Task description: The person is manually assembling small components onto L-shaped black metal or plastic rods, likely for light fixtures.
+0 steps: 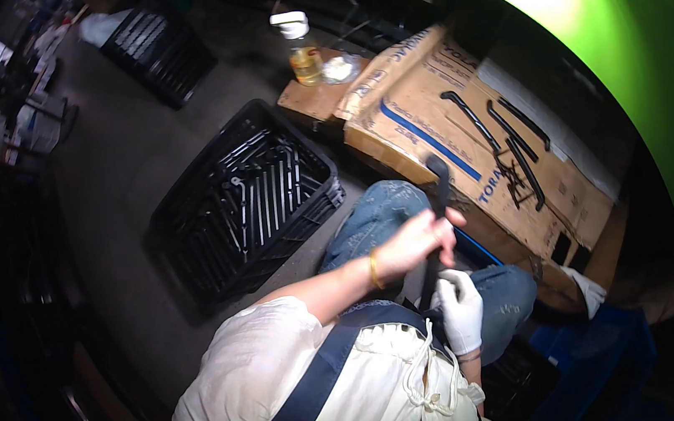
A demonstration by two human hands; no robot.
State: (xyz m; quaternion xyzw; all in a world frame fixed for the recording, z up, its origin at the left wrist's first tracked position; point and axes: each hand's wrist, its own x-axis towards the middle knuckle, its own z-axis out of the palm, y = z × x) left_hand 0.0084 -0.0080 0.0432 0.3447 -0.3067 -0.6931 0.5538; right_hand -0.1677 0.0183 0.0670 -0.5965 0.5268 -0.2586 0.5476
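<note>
My left hand [418, 240], bare with a gold bracelet at the wrist, is closed around the middle of a long black bar [437, 185] that stands almost upright over my lap. My right hand [460, 311], in a white glove, grips the lower end of the same bar, just below the left hand. I am seated in blue jeans [375, 216], a white shirt and dark apron straps.
A flattened cardboard box [425, 107] in front of my knees carries several black bars [514, 147]. A black crate [247, 200] of metal parts sits to the left, another crate [158, 51] beyond it. A bottle of yellow liquid [302, 51] stands behind. A blue crate [606, 346] is at lower right.
</note>
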